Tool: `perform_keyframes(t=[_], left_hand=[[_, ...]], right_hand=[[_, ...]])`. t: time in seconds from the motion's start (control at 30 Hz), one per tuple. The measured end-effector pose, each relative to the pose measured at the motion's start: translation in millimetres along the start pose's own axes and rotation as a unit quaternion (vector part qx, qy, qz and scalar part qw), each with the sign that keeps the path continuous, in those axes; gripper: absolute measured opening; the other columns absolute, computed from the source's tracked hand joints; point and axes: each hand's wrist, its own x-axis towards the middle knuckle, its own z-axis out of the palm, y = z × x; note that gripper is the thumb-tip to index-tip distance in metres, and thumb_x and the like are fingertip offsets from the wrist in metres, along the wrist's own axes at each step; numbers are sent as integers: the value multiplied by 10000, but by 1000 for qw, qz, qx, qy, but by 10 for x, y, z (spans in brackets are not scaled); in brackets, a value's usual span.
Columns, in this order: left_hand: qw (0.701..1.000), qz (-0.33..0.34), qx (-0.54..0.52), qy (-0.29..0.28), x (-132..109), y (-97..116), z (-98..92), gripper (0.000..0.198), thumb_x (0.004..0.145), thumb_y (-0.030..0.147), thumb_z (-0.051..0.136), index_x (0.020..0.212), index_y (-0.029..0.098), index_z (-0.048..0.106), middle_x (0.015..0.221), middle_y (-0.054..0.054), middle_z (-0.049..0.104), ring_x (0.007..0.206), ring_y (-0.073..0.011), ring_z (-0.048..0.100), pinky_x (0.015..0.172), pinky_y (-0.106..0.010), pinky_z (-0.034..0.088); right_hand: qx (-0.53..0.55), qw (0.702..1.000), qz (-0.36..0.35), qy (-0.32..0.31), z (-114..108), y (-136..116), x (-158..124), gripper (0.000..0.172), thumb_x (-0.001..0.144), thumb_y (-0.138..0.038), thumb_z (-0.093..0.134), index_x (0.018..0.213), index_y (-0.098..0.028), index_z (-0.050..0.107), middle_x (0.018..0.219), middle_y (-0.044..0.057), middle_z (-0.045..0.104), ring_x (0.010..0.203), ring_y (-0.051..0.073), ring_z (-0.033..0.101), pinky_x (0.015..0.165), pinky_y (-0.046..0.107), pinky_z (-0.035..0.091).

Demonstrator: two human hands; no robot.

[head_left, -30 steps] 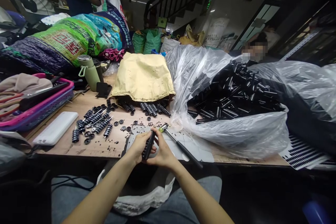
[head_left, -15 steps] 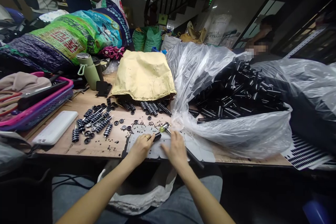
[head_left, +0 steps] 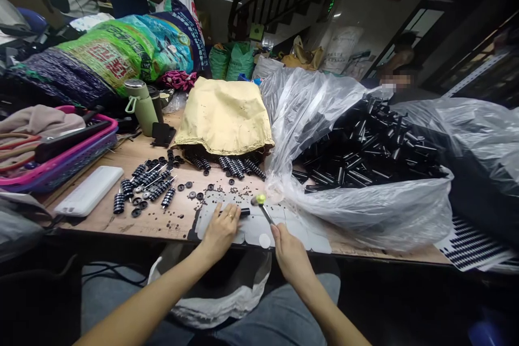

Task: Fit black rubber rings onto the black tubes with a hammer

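Observation:
My left hand (head_left: 221, 230) presses a short black tube (head_left: 243, 212) flat on the pale mat (head_left: 251, 230) at the table's front edge, fingers closed over it. My right hand (head_left: 288, 251) is wrapped round the handle of a small hammer (head_left: 261, 206), whose yellow-and-metal head is raised just right of the tube's end. Small black washers and beads (head_left: 203, 193) lie scattered on the wood beyond my left hand.
Ribbed black parts (head_left: 156, 186) lie left on the table, more under a yellow sack (head_left: 225, 113). A clear plastic bag (head_left: 365, 205) of black tubes fills the right. A white power bank (head_left: 89, 190), pink basket (head_left: 60, 159) and green flask (head_left: 140, 105) stand left. People stand far behind.
Both hands held the black tube in the air before. My left hand has laid it on the mat, and my right hand has taken up the hammer and lifted its head.

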Motion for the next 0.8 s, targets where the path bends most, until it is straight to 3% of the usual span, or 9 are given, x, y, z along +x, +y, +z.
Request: perform_keyframes(t=[0.07,0.13,0.27,0.33,0.5,0.57,0.6,0.7,0.8], left_hand=[[1000,0,-2,-2,-9,111,61,531,846,361,350,1267,38,373,1308,-192,399,1252,-277,287,1021,-466,187],[1000,2,-6,-13,-15,170,113,598,832,395,340,1296,19,316,1349,-203,331,1286,-285,211,1031,-461,170],[999,20,-27,-28,12,123,151,518,821,237,327,1302,43,313,1329,-188,369,1256,-262,287,1013,-437,225],[998,8,-55,-34,37,98,113,468,816,179,331,1271,77,369,1265,-173,449,1191,-251,380,965,-420,303],[981,-81,-163,-62,90,94,-141,363,830,155,347,1163,174,488,971,-118,595,898,-224,550,747,-349,446],[967,-130,-212,-51,207,-78,-262,366,845,265,377,1190,178,466,1014,-134,585,889,-231,557,731,-340,454],[956,-189,-221,-40,308,-233,-318,400,848,315,377,1210,160,446,1071,-159,565,911,-240,556,735,-341,455],[883,-441,-162,1,732,-884,-440,458,862,318,324,1258,92,371,1161,-211,509,975,-253,550,762,-343,451],[839,-525,-137,-29,1148,-1472,-449,440,798,237,418,1147,-27,462,1092,-310,518,1016,-356,524,778,-443,432]], right_hand=[[58,997,-36,46,-59,-159,-21,384,908,-416,122,774,-222,425,617,34,565,545,191,541,506,248,310],[88,991,-89,54,-29,-332,-25,410,908,-414,111,812,-212,455,656,58,587,554,192,550,507,253,321],[12,985,-167,-40,199,-523,28,412,911,-387,154,915,-182,512,710,104,634,578,234,581,495,277,296],[-14,988,-146,-53,234,-507,77,413,919,-380,142,909,-191,509,706,89,641,595,235,592,502,274,291],[-52,997,-46,18,62,-189,270,397,923,-420,138,808,-211,455,653,32,613,607,201,590,496,249,275],[-93,995,-16,31,65,12,363,374,920,-425,173,793,-210,452,664,24,604,599,191,583,494,248,273],[-114,993,-2,37,99,110,402,363,918,-424,195,789,-208,456,676,25,600,599,187,579,497,249,278],[-161,984,9,74,256,323,469,313,909,-385,283,774,-188,485,744,48,585,697,193,571,560,260,331],[-161,980,-42,107,295,388,526,245,889,-341,364,782,-176,510,817,62,567,807,198,539,663,276,372]])
